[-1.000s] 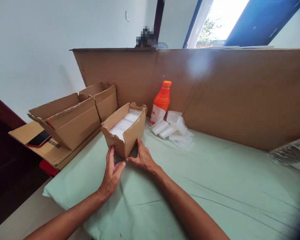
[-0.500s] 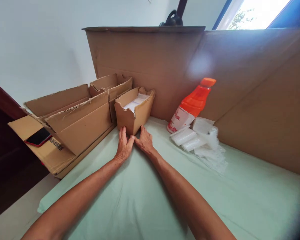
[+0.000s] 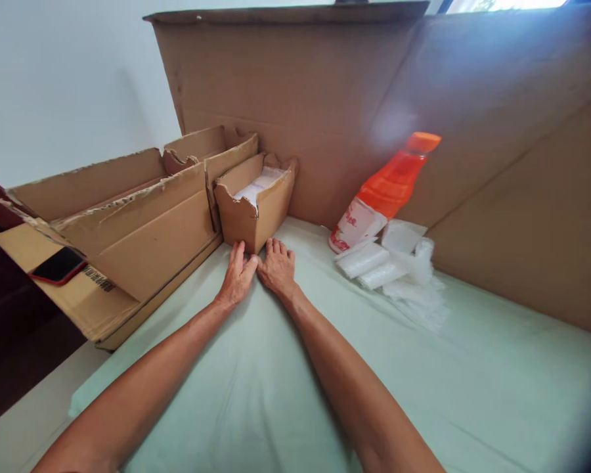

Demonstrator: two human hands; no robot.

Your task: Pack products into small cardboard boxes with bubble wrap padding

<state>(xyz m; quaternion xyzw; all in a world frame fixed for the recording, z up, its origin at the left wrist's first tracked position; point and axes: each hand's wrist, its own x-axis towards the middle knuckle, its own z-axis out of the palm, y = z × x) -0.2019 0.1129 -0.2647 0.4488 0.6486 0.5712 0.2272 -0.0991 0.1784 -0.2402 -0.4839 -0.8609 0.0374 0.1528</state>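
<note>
A small cardboard box (image 3: 270, 213) stands upright against the tall cardboard panel, with white folded sheets (image 3: 259, 186) inside it. At its lower front edge are both of my hands, thumbs close together. My left hand (image 3: 236, 279) has its fingers stretched toward the box, the tips at its bottom. My right hand (image 3: 278, 266) lies on the green cloth (image 3: 256, 381), fingers slightly bent and their tips by the box's near corner. Neither hand is wrapped round anything. I cannot tell how firmly the fingertips touch the cardboard.
Left of the small box sits a longer, open cardboard box (image 3: 162, 230), a phone (image 3: 59, 265) lying on its flap. To the right, an orange bottle (image 3: 384, 194) leans against the cardboard panel (image 3: 285, 79). Clear plastic packets (image 3: 389, 266) are piled beside it.
My view has tipped downward a little. My right hand has turned, its fingers now lying by the box's corner rather than against its side. The box seems to stand in the same place.
</note>
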